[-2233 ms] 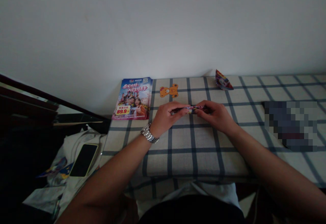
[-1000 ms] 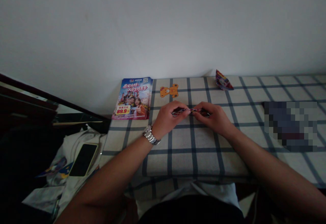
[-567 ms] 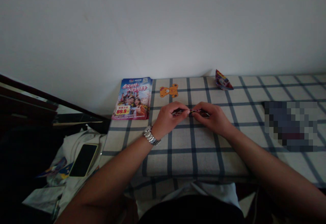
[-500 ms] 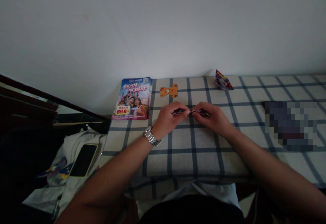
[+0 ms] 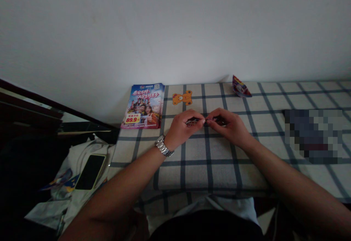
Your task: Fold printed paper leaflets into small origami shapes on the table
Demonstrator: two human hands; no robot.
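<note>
Both hands meet over the middle of the checked tablecloth. Between them is a small, dark reddish piece of printed paper, seen nearly edge-on and mostly covered by the fingers. Thumb and fingertips of my left hand pinch its left part. My right hand is closed the same way on the right part, and the fingertips of both hands almost touch. A silver watch is on my left wrist. Just beyond my left hand lies a flat orange bear figure.
A stack of colourful flyers lies at the table's left end. Against the wall stands a folded, printed paper shape. A blurred-out dark item is on the right. Left of the table, a phone rests on a white bag.
The fingertips have shifted very slightly at the middle of the paper, my right hand rising a touch. Everything else looks the same.
</note>
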